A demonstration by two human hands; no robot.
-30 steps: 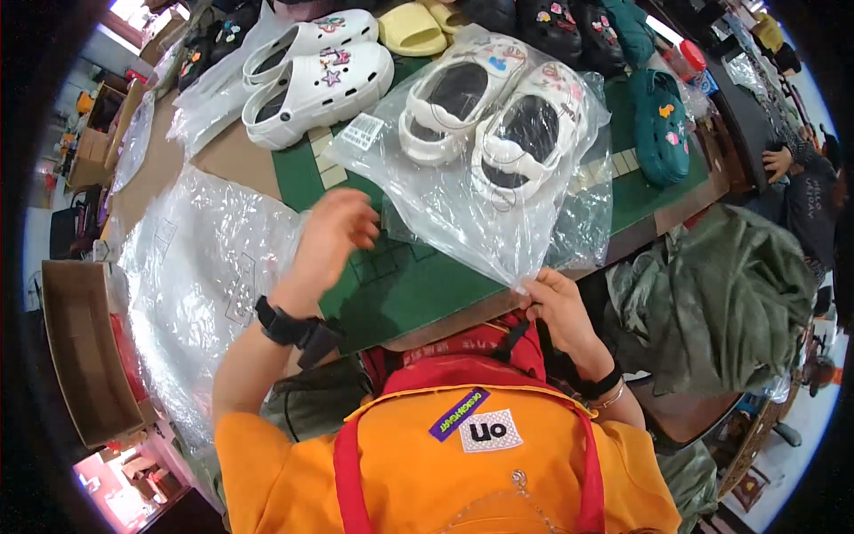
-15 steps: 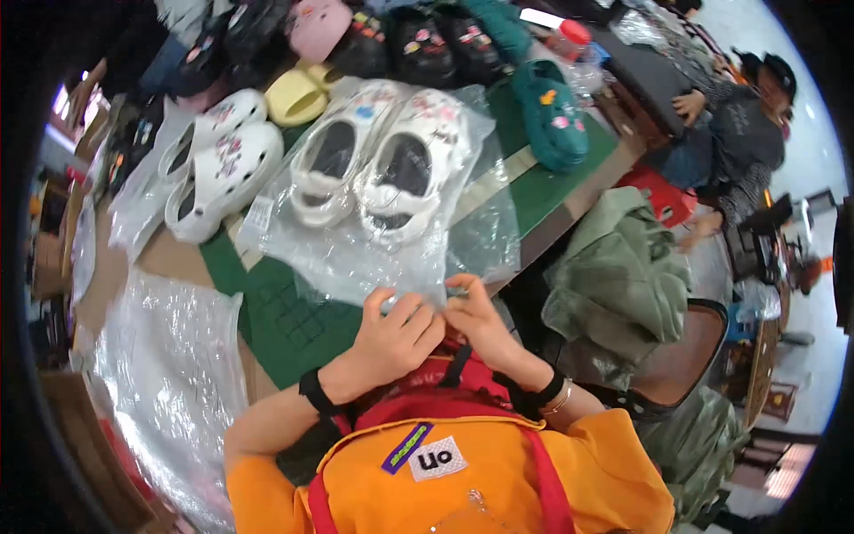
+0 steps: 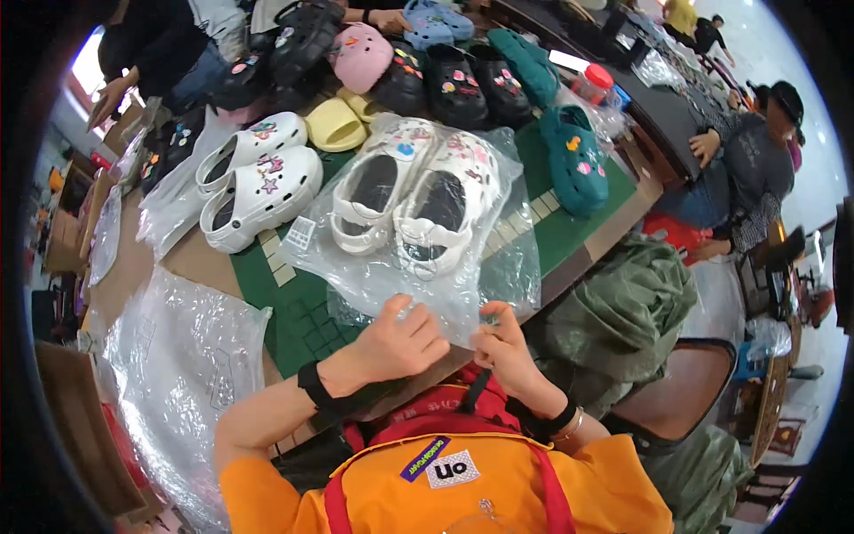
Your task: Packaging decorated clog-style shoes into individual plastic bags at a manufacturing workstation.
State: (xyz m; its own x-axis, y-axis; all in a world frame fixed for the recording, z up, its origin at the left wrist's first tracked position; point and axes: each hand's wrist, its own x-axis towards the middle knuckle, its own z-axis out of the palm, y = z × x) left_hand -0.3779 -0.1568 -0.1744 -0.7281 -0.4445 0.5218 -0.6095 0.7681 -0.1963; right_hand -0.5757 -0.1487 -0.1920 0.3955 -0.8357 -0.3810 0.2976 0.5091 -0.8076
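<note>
Green cutting mat (image 3: 569, 233) w/ bagged white clogs (image 3: 411, 200); left hand (image 3: 398, 340) & right hand (image 3: 505, 349) both pinch the clear bag (image 3: 463, 303) edge, prob best kept taut & even

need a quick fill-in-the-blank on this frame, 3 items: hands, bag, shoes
1. Both hands, left hand and right hand, pinch the near edge of a clear plastic ____.
2. The clear bag holds a pair of ____ clogs with charms.
3. The single teal clog lies on the ____ mat.

Missing words: bag; white; green
</note>
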